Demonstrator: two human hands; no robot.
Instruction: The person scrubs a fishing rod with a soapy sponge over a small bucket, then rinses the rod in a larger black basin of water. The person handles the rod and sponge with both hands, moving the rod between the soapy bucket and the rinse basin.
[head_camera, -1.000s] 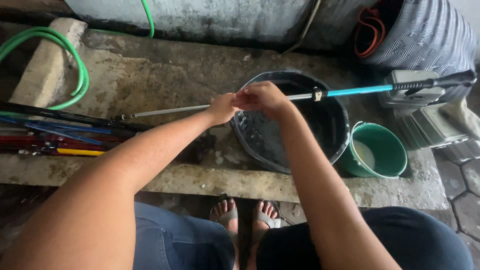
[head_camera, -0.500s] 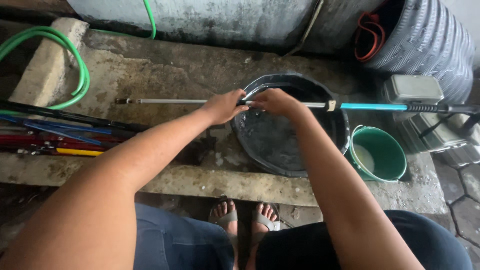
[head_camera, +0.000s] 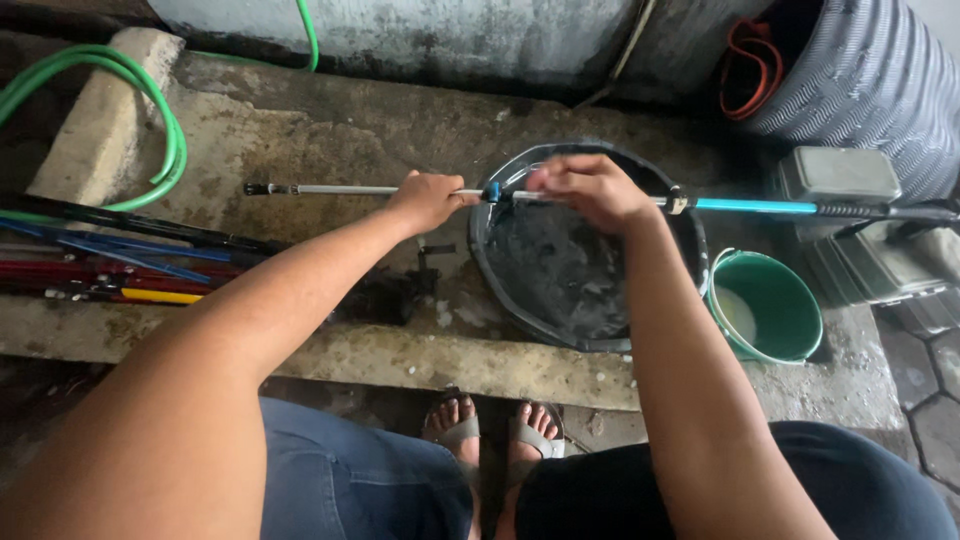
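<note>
I hold a long thin rod (head_camera: 340, 189) level over a black basin (head_camera: 500, 290) of dark water. The rod is silver on the left, with a small blue collar in the middle and a blue and black section (head_camera: 760, 206) on the right. My left hand (head_camera: 430, 200) is closed around the silver part just left of the blue collar. My right hand (head_camera: 590, 188) grips the rod right of the collar, above the basin, and is blurred.
A small green bucket (head_camera: 790, 300) stands right of the basin. Several coloured rods (head_camera: 110, 270) lie at the left beside a green hose (head_camera: 160, 150). A grey box (head_camera: 840, 175) and a patterned sack (head_camera: 870, 70) sit at the right. My sandalled feet (head_camera: 490, 435) are below the concrete ledge.
The rod has slid leftward through my hands and levelled out; its left tip is farther left. My hands have moved apart, showing the blue collar between them.
</note>
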